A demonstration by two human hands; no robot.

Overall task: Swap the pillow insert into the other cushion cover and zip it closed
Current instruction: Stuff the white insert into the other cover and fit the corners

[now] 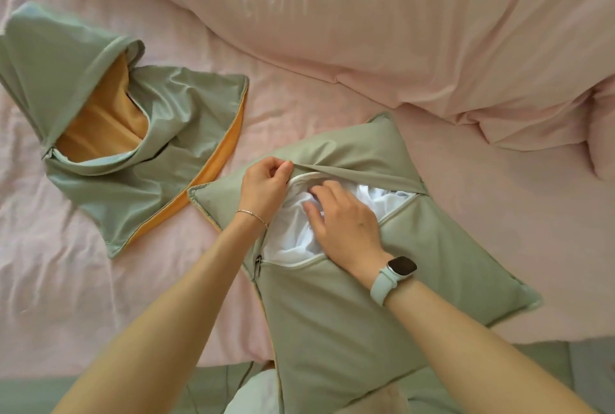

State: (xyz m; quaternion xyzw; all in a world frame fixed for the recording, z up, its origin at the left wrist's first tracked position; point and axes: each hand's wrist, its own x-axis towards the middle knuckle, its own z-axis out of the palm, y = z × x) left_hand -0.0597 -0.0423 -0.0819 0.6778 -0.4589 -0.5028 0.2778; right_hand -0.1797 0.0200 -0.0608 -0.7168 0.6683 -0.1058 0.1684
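Right now the green cushion cover (359, 307) lies in the lower middle of the frame on a pink bed sheet (299, 107). It is puffy and square, turned like a diamond, with one corner pointing to the upper middle and one to the lower right. Its long zip opening runs from the lower left up to the right and gapes wide. Inside it sits the white pillow insert (299, 240), soft and crumpled, peeking out through the gap. A small metal zip pull (258, 265) hangs at the lower left end of the opening.

The left hand (264, 180) pinches the upper edge of the cover with curled fingers and lifts it. The right hand (346, 224) lies on the white insert with its fingers loosely bent, pushing into the cloth; it may be grabbing a fold, but that is hard to see. A watch (396, 272) with a pale band is on the right wrist, and a thin bracelet (253, 215) is on the left.

In the upper left lies the other cover (109, 134), flat and floppy, green outside and orange inside, with its mouth open. A big pink duvet (416, 21) is bunched along the top.
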